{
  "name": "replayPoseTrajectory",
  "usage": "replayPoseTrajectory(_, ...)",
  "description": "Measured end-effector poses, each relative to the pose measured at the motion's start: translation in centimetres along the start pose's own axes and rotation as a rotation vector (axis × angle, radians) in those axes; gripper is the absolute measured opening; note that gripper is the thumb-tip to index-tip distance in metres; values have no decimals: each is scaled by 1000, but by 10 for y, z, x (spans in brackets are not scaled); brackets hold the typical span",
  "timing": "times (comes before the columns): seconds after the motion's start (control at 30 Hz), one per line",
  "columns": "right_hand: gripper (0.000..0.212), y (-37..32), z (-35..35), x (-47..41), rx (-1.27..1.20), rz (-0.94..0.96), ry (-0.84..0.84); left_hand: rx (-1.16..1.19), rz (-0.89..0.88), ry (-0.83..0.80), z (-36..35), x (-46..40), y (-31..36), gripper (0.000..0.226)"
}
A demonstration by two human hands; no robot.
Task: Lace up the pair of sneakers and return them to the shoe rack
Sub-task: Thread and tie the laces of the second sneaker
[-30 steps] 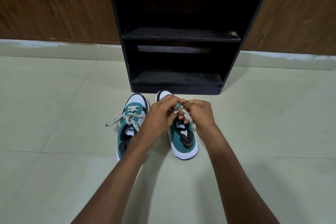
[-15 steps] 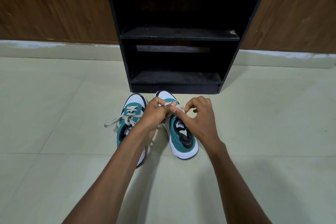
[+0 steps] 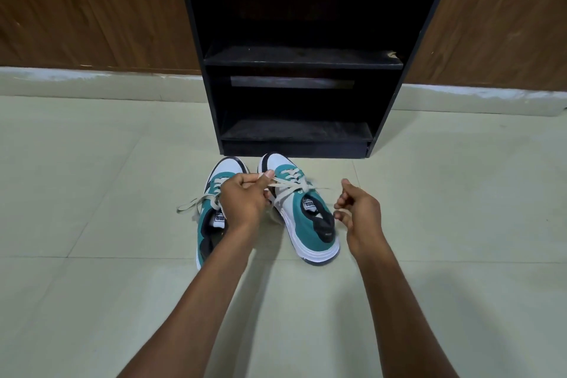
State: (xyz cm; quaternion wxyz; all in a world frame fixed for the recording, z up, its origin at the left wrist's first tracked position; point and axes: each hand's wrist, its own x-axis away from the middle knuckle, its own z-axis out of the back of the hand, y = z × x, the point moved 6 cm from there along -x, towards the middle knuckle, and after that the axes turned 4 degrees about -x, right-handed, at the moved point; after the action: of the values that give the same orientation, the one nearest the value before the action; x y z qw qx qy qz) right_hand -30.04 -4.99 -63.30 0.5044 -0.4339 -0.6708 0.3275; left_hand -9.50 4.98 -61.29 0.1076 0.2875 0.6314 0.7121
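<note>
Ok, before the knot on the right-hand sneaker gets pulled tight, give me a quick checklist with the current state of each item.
1. Left hand pinching a lace end: ok, the lace runs out from its fingers.
2. Right hand gripping the other lace end: cannot tell, the strand toward it is blurred.
3. Right sneaker flat on the floor: ok.
4. Left sneaker already tied: not ok, its lace ends trail loose.
5. Shoe rack bottom shelf free for the pair: ok, nothing visible on it.
</note>
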Motion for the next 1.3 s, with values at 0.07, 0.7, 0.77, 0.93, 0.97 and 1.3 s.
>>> replayPoseTrajectory(0.07,23,13,5,1,-97,-143,21,-1,-37,10,2,1,-2,23)
replayPoseTrajectory(0.7,37,-7,-33,2,-389,-201,-284,384,104,-547,-20,25,6,29)
replayPoseTrajectory(0.77,37,-6,-31,-4,-446,-228,-294,483,124,-624,-22,29,3,29)
replayPoseTrajectory(0.93,32,0,-31,-25,-496,-298,-337,505,111,-559,-23,29,-5,29)
replayPoseTrajectory(0.97,32,0,-32,-30,-460,-309,-327,488,110,-534,-23,30,-7,27)
replayPoseTrajectory(1.3,27,-12,-49,-64,108,-181,-85,219,118,-409,-26,53,-14,22)
